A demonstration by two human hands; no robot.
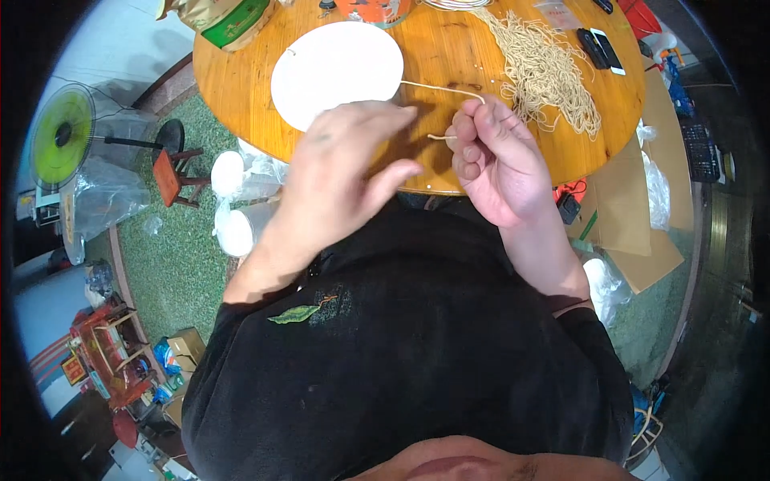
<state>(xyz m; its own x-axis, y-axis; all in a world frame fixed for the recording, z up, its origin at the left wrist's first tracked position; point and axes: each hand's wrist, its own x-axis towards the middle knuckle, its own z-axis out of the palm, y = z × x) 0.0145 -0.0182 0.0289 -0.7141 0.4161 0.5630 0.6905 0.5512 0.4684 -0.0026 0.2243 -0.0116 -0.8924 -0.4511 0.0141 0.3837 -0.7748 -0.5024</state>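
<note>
A white round disc (337, 68) lies on the wooden table, partly covered by my left hand. From its right edge a thin beige cord (441, 86) runs over to my right hand (505, 152), which pinches it between thumb and fingers. A short cord end (437, 136) sticks out to the left, below those fingertips. My left hand (333, 168) is at the disc's near edge, fingers stretched out and thumb apart, with nothing seen in it. Beyond my right hand is a tangled heap of the same beige cord (549, 76).
The round table (233, 88) also bears a green-and-tan bag (228, 20), an orange container (373, 10) and a phone (607, 50). On the floor are a fan (64, 132), a small wooden stool (167, 178), white round pieces (235, 232) and cardboard (626, 200).
</note>
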